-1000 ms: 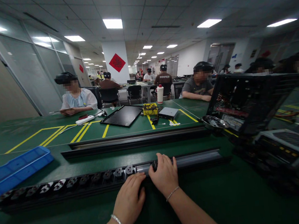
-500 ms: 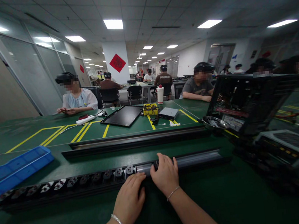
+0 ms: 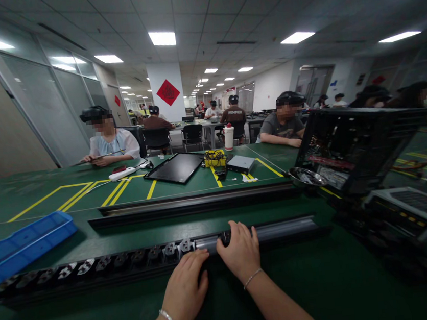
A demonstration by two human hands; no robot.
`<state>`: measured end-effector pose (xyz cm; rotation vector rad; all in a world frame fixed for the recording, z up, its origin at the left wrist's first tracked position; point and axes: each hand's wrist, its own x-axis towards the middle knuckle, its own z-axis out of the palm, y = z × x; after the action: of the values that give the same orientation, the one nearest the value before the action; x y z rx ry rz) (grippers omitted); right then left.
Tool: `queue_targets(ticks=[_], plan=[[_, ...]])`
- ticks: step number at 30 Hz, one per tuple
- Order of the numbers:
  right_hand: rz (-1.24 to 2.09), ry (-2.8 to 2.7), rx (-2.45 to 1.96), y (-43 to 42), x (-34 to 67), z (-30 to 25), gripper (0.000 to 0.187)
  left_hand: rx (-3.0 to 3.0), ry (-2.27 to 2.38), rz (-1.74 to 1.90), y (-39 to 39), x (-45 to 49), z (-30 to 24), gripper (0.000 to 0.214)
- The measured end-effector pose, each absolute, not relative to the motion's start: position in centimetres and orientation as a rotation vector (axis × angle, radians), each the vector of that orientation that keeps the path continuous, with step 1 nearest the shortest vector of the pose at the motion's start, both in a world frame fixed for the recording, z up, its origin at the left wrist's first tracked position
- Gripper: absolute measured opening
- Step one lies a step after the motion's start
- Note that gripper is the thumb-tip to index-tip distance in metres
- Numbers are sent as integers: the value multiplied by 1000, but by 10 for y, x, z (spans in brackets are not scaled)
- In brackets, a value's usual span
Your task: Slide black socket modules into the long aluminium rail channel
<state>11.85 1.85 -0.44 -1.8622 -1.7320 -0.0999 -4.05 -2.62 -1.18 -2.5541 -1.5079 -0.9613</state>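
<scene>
In front of me lies a long black channel (image 3: 283,230), its left part filled with a row of black and white socket modules (image 3: 138,257). My right hand (image 3: 241,249) grips a small black socket module (image 3: 226,237) over the channel, right of the row; the fingers hide most of it. My left hand (image 3: 186,282) rests at the channel's near edge beside the last white module (image 3: 187,245), fingers stretched out and nothing held in them. Between the two hands a short bare stretch of the channel shows.
A second black channel (image 3: 203,202) lies beyond. A blue bin (image 3: 26,243) stands at left. An opened computer case (image 3: 366,147), a metal bowl (image 3: 308,176) and a power supply (image 3: 416,211) are at right. A flat black panel (image 3: 176,168) and seated people lie farther off.
My right hand has shifted slightly to the right along the channel with the black module. My left hand stays nearly in place. Across the table, a person now holds up a thin flat piece.
</scene>
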Motion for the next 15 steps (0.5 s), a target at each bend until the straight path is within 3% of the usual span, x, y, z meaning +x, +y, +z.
queue_targets(ticks=[15], plan=[[-79, -1728, -1858, 17, 119, -1, 42, -2534, -1497, -993, -27, -40, -11, 35]])
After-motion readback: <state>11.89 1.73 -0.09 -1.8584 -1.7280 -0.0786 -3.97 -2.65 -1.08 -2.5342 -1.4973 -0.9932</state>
